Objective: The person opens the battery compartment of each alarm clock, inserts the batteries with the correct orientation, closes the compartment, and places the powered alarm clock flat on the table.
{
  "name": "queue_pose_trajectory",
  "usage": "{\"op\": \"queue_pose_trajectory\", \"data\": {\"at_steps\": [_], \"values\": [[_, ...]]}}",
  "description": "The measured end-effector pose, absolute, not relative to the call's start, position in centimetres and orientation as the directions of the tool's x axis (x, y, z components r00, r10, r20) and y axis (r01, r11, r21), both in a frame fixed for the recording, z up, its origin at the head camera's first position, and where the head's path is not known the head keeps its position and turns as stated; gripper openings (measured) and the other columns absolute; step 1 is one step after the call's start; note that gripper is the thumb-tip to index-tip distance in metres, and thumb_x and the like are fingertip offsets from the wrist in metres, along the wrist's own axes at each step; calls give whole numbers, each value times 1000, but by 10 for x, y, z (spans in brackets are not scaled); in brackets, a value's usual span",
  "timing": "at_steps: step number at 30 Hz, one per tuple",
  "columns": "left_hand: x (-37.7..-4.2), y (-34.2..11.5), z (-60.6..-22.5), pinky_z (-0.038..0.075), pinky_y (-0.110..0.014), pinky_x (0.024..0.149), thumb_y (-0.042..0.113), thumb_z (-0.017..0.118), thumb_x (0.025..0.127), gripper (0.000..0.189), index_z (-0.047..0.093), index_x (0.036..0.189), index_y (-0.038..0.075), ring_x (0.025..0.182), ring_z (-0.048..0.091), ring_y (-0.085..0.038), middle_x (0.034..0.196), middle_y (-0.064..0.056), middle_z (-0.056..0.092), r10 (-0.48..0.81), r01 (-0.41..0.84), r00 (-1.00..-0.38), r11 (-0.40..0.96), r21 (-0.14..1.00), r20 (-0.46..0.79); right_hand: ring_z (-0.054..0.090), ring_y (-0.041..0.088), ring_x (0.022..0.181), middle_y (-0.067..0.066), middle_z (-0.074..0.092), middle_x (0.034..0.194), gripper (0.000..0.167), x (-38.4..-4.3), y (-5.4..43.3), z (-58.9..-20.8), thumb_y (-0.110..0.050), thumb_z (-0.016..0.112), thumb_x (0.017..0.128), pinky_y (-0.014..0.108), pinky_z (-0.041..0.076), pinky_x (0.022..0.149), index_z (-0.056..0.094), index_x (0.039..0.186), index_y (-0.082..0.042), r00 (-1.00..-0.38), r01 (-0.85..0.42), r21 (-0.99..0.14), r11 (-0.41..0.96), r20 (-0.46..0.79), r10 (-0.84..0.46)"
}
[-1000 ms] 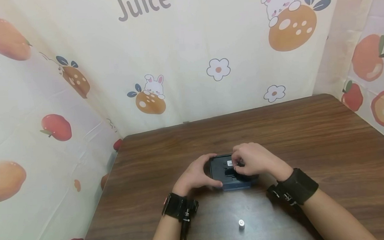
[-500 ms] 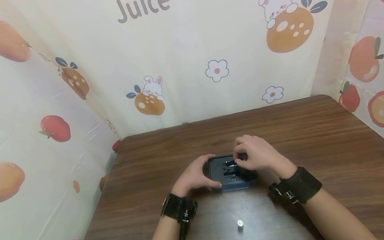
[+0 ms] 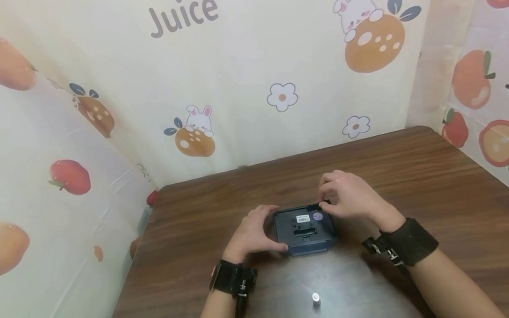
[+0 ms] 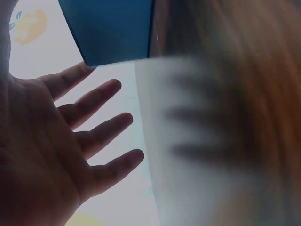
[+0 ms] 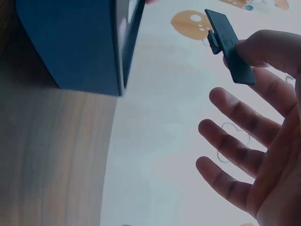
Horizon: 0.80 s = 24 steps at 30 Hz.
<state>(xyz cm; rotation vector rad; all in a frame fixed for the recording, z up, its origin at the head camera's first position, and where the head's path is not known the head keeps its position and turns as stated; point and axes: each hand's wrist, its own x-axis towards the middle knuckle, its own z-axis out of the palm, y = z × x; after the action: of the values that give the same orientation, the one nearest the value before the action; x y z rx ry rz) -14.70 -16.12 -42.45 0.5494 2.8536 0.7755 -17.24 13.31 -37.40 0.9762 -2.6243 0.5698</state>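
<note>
A boxy dark blue desk clock [image 3: 288, 228] lies with its black back up. That back bears a white label [image 3: 303, 218], a round purple sticker [image 3: 318, 216] and an uncovered battery slot [image 3: 305, 232]. My left hand [image 3: 250, 234] holds the clock's left side, thumb at the near edge and fingers at the far one; in the left wrist view its other fingers spread below the casing. Above the far right corner, my right hand [image 3: 350, 195] pinches a small black battery cover [image 5: 230, 47] between thumb and index finger, the remaining fingers loosely extended. Whether the slot holds anything is unclear.
A small silvery battery [image 3: 316, 299] stands upright on the brown wooden table [image 3: 222, 197], between my forearms and nearer me than the clock. A fruit-print curtain [image 3: 243, 66] rises behind the table and along both sides. Each wrist wears a black strap with a camera.
My right hand has lifted the battery cover off the middle of the clock's back and moved toward the far right corner, exposing the slot and sticker. The left hand keeps its hold.
</note>
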Motion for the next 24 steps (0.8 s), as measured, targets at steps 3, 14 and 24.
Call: {"op": "queue_pose_trajectory", "data": {"at_steps": [3,14,24], "values": [[-147,-164,-425,37,-56,106,69,78,54,102,42,142,34,131,41,-17,145,9,45,384,321,-923,805,499,-27,53,13,82,-8,61,89,7,-173,138,-372,-21,75,74,30,46,67,69,74,-26,-736,-664,-269,698,398,-547],[-146,-166,-425,35,-59,106,67,78,57,97,44,141,32,132,40,-19,145,8,45,397,334,-917,809,484,-29,54,15,86,-7,62,90,7,-173,149,-370,-21,74,75,33,47,70,70,75,-27,-779,-616,-299,728,370,-507],[-145,-167,-424,37,-59,105,66,79,56,97,44,141,34,133,40,-19,144,9,45,407,347,-913,800,489,-18,55,16,87,-7,61,91,7,-175,157,-369,-21,74,77,34,48,71,70,76,-27,-797,-592,-316,741,367,-480]]}}
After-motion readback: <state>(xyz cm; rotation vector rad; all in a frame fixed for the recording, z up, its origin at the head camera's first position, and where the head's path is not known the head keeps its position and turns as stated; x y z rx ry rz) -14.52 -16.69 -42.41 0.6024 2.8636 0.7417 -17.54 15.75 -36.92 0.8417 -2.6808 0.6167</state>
